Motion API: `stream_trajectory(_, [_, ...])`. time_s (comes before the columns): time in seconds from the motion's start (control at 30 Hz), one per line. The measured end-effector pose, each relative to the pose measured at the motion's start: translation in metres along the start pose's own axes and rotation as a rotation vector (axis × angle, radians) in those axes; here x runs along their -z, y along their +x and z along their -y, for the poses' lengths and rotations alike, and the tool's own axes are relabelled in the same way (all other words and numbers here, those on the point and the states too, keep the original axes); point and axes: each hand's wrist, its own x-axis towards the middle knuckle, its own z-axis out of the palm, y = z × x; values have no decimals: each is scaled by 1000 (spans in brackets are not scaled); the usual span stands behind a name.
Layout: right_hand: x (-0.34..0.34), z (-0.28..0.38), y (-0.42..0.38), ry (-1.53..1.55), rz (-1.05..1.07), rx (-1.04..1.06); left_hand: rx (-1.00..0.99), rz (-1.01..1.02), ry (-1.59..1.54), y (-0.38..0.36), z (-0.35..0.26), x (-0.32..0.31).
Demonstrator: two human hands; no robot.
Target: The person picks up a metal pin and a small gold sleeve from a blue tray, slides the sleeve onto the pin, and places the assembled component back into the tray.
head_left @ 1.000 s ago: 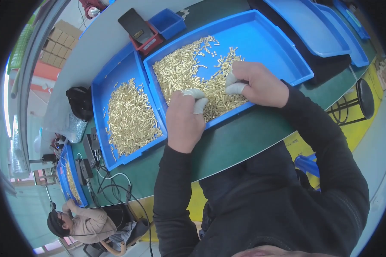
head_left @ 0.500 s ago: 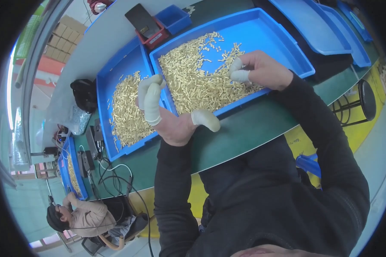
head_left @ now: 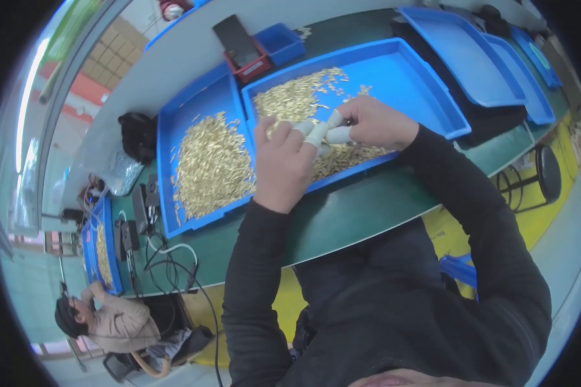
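Green bench top (head_left: 368,213) runs across my view from 8 o'clock to 2 o'clock, carrying two blue trays side by side. I note the near tray (head_left: 426,87) holds a heap of small brass pins (head_left: 290,100) at its 9 o'clock end, with bare floor toward 3 o'clock. The second tray (head_left: 174,138), just beside it at 9 o'clock, carries its own spread of pins (head_left: 210,164).

Change observed: half a second ago my left hand (head_left: 281,164) was raised over the second tray, fingers spread wide, while the right picked alone. Now it is back over the near tray, and my right hand (head_left: 374,122) meets it; the white-cotted fingertips (head_left: 316,134) of both hands are pinched together and touching at the heap's edge. I cannot tell whether a pin is held between them; the fingers hide it.

My judgement: one transfer to the second tray is finished, and the sorting resumes at the heap.

Empty blue trays (head_left: 471,55) are stacked at 1 o'clock. Another person (head_left: 110,322) sits at 7 o'clock.
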Motion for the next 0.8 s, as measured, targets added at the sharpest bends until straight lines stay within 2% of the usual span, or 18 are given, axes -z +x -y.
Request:
stream_trajectory(0.1, [-8, 20, 21, -8, 73, 51, -12, 32, 97, 0, 16, 25])
stream_trajectory(0.23, [-7, 36, 46, -141, 70, 55, 87, 54, 107, -30, 71, 59])
stream_trajectory(0.33, [8, 31, 46, -220, -24, 73, 344, 303, 234, -67, 112, 89])
stream_trajectory(0.4, [24, 11, 39, -132, -116, 133, 635, 608, 360, -91, 131, 100])
stream_trajectory(0.5, [55, -11, 24, -122, -204, 155, 584, 450, 346, -102, 127, 92])
stream_trajectory(0.6, [77, -34, 6, -58, -351, 128, 515, 361, 38, -47, 78, 58])
stream_trajectory(0.7, [88, -43, -5, 23, -384, 89, 357, 386, -272, 0, 30, 12])
stream_trajectory(0.8, [92, -49, -6, 84, -326, 98, 208, 564, -219, 43, -1, -38])
